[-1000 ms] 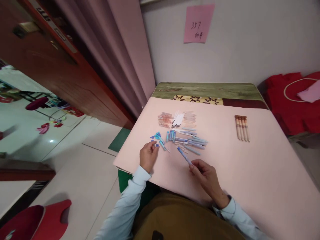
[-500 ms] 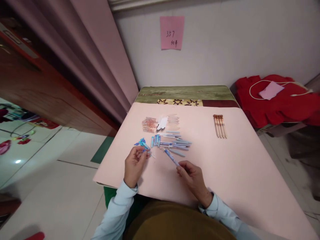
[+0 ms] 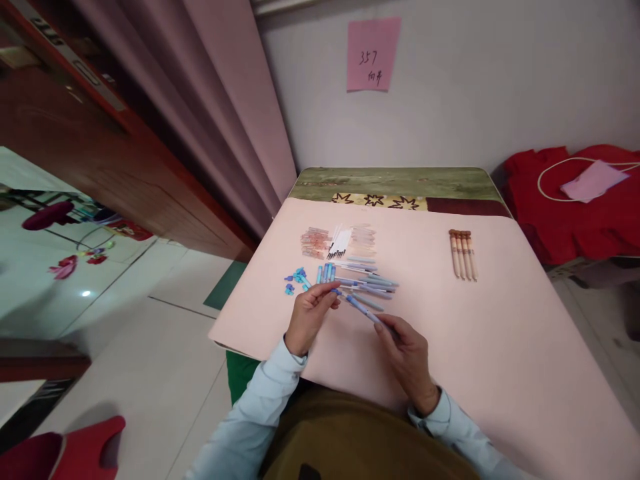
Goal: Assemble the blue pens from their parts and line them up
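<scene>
My right hand [image 3: 405, 350] grips the lower end of a blue pen barrel [image 3: 361, 309] that points up and left over the pink table cover [image 3: 500, 333]. My left hand [image 3: 310, 313] pinches a small blue part at the barrel's far tip [image 3: 336, 291]. Just beyond the hands lies a pile of blue pen barrels [image 3: 367, 283], with short blue caps [image 3: 326, 272] and small blue pieces [image 3: 295, 279] to its left.
Farther back lie orange pen parts [image 3: 315, 241], black-tipped refills [image 3: 341, 243] and pale barrels [image 3: 364, 239]. Several wooden-coloured pens [image 3: 463, 253] lie at the right. A red bag [image 3: 575, 207] stands right of the table; a curtain [image 3: 225, 113] hangs left.
My left hand has left the small blue pieces and moved right to the tip of the barrel. My right hand has kept its grip on the barrel.
</scene>
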A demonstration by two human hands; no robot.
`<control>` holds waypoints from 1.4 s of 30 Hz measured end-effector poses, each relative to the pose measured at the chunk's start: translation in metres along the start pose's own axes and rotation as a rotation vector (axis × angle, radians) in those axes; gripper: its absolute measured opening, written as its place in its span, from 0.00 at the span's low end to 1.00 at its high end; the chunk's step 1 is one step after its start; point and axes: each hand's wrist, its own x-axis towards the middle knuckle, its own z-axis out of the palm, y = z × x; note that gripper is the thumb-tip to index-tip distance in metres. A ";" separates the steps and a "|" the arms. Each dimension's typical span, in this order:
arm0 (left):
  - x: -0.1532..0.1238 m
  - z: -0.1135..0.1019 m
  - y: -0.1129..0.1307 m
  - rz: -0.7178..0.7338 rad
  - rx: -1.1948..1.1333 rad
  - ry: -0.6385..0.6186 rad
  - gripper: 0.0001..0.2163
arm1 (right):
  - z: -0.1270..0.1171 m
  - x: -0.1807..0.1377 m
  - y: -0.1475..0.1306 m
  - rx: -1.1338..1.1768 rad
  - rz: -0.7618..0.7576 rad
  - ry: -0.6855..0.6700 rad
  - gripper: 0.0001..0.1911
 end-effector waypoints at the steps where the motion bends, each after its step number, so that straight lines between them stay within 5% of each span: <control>1: -0.001 0.000 0.001 0.007 0.005 -0.004 0.14 | 0.000 0.000 0.000 -0.003 0.000 -0.004 0.09; 13: -0.003 -0.006 0.002 0.272 0.258 -0.082 0.11 | 0.001 -0.001 0.002 -0.024 -0.009 -0.051 0.09; 21: -0.011 0.000 0.001 0.067 0.026 -0.075 0.13 | 0.000 -0.004 0.004 -0.078 -0.024 -0.146 0.10; 34: -0.019 0.009 0.016 0.189 0.035 -0.090 0.18 | 0.009 -0.004 -0.003 0.034 -0.102 -0.140 0.09; 37: -0.021 0.010 0.015 0.218 0.098 -0.073 0.25 | 0.000 0.001 -0.011 0.023 -0.106 -0.098 0.08; 42: -0.038 0.006 -0.015 0.303 0.428 -0.054 0.15 | -0.058 0.034 -0.004 -0.097 -0.077 0.185 0.10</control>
